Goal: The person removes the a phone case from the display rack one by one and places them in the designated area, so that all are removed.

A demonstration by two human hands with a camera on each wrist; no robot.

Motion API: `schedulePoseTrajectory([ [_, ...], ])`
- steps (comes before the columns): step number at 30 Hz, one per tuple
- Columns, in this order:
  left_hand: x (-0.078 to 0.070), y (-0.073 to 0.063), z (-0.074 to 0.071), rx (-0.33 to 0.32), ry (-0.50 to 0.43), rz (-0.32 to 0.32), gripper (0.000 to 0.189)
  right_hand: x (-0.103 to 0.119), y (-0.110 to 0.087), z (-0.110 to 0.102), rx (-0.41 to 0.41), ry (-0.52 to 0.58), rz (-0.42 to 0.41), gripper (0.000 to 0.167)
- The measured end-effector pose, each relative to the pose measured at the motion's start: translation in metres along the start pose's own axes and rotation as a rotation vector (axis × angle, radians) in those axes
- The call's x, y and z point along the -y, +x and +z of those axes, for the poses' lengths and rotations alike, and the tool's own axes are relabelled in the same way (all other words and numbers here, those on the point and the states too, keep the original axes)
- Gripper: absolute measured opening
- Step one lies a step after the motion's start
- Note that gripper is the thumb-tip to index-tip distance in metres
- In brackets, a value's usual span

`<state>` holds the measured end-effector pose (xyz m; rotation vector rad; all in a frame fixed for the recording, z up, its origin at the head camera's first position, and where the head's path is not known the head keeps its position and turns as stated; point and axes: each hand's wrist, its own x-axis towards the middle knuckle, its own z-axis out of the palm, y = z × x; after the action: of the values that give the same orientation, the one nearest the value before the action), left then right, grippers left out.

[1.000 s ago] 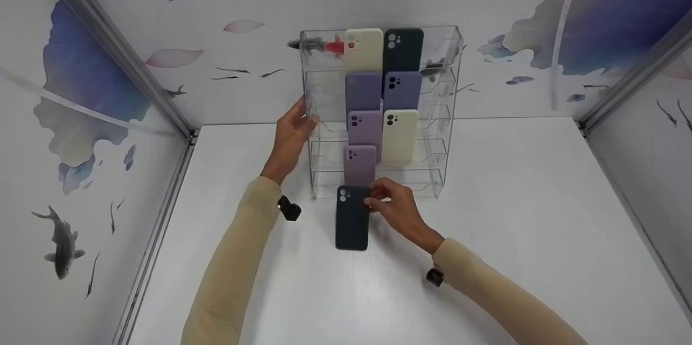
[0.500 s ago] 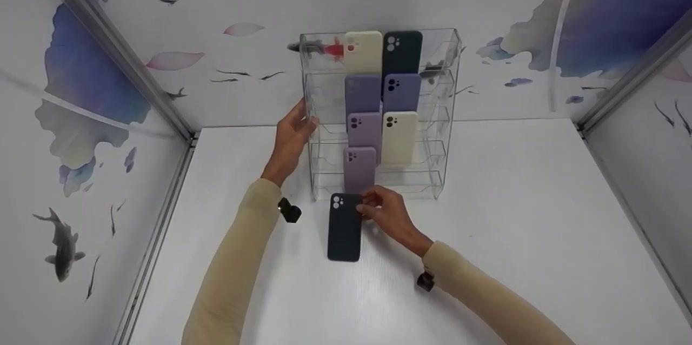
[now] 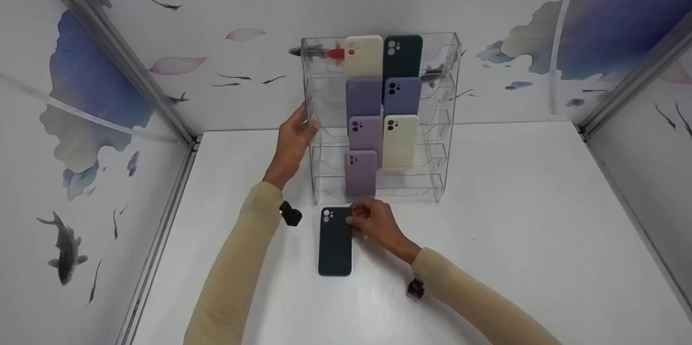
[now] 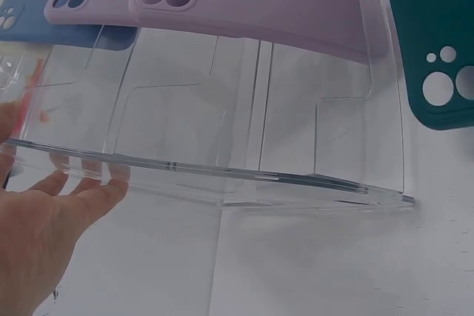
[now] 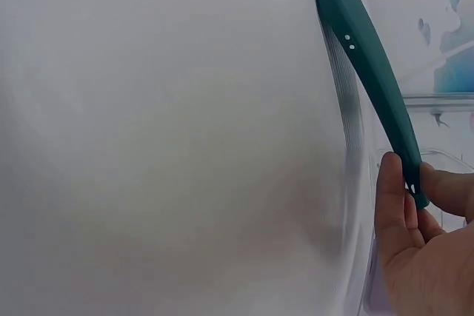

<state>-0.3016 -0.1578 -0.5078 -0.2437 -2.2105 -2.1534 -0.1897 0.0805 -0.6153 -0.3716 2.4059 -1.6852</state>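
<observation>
My right hand [image 3: 378, 224] pinches a dark green phone case [image 3: 335, 247] by its upper right edge, in front of the clear acrylic display rack [image 3: 440, 191]. In the right wrist view the case shows edge-on, between thumb [image 5: 446, 189] and fingers. My left hand [image 3: 292, 145] grips the rack's left side panel; in the left wrist view its fingers [image 4: 92, 201] lie along that panel. A light purple phone case [image 3: 361, 174] stands lowest in the rack. Another purple case [image 3: 365, 133] and a cream case [image 3: 400, 142] stand one tier higher.
Two violet-blue cases, one on the left [image 3: 363, 97] and one on the right [image 3: 402, 96], sit higher in the rack. A cream case [image 3: 364, 61] and a dark green case [image 3: 403, 58] fill the top. White patterned walls [image 3: 243, 91] enclose the white table [image 3: 513, 215].
My right hand has drawn the dark green case down and to the left, away from the rack's bottom tier. The left hand stays on the rack's side.
</observation>
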Motion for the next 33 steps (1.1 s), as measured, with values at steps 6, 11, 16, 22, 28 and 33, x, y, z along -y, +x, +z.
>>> schedulePoseTrajectory([
  [6, 0.0, 0.001, 0.0, -0.005, -0.013, 0.006, 0.067, -0.001, 0.0, 0.009, 0.004, -0.02, -0.01, 0.021],
  [11, 0.001, 0.0, 0.001, 0.006, -0.007, 0.011, 0.068, -0.002, -0.001, 0.013, 0.004, -0.061, -0.004, 0.02],
  [16, 0.001, 0.0, 0.001, 0.012, -0.015, 0.017, 0.069, 0.0, -0.001, 0.015, -0.002, -0.061, 0.009, 0.018],
  [22, 0.002, -0.001, 0.001, 0.012, -0.025, 0.015, 0.069, -0.002, 0.0, 0.016, -0.008, -0.111, -0.026, 0.013],
  [28, 0.003, -0.001, 0.002, 0.013, -0.02, 0.019, 0.07, -0.005, -0.002, 0.014, -0.031, -0.226, -0.072, 0.013],
  [33, 0.002, 0.0, -0.001, 0.005, -0.005, 0.018, 0.071, -0.005, -0.007, 0.011, -0.015, -0.181, -0.083, 0.012],
])
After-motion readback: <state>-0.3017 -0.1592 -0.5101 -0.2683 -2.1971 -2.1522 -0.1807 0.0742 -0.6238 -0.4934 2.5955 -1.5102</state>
